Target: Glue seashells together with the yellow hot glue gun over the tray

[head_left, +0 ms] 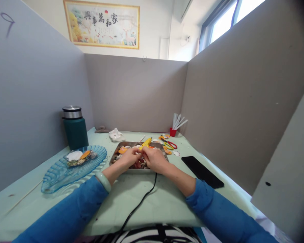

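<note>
My left hand point(128, 157) and my right hand point(155, 158) meet over a metal tray point(131, 170) holding shells and orange pieces. Both hands have their fingers curled in a pinch around a small item between them, too small to name. A yellow glue gun point(146, 142) rests on the tray just behind my hands, and its black cord point(142, 202) trails toward me across the pale green table point(167, 199).
A blue glass leaf-shaped dish point(58, 175) with shells lies at the left, a dark green flask point(75, 129) behind it. Scissors point(170, 145), a red cup of white sticks point(173, 131) and a black phone point(202, 171) are at the right. Grey partitions enclose the table.
</note>
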A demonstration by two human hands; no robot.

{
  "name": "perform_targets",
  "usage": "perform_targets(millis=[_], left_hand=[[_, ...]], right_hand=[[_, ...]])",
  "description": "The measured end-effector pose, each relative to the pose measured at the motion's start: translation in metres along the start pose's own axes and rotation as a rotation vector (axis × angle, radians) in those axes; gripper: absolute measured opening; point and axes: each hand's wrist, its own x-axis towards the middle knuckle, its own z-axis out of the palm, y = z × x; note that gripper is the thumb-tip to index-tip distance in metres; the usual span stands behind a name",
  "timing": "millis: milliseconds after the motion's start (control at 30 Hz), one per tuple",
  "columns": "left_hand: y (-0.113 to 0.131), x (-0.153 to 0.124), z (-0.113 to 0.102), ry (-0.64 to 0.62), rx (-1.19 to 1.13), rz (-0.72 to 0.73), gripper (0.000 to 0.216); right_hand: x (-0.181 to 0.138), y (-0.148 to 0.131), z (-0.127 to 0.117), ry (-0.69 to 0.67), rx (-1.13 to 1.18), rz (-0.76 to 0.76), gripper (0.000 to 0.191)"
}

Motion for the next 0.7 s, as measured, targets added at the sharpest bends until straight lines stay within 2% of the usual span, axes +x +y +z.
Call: perform_targets(millis=[700], left_hand=[[0.0015,-0.0009,0.0006,0.008,0.011,-0.024,0.015]], right_hand=[[-0.0013,-0.0034,-0.0053,-0.042,0.004,0.027,0.018]])
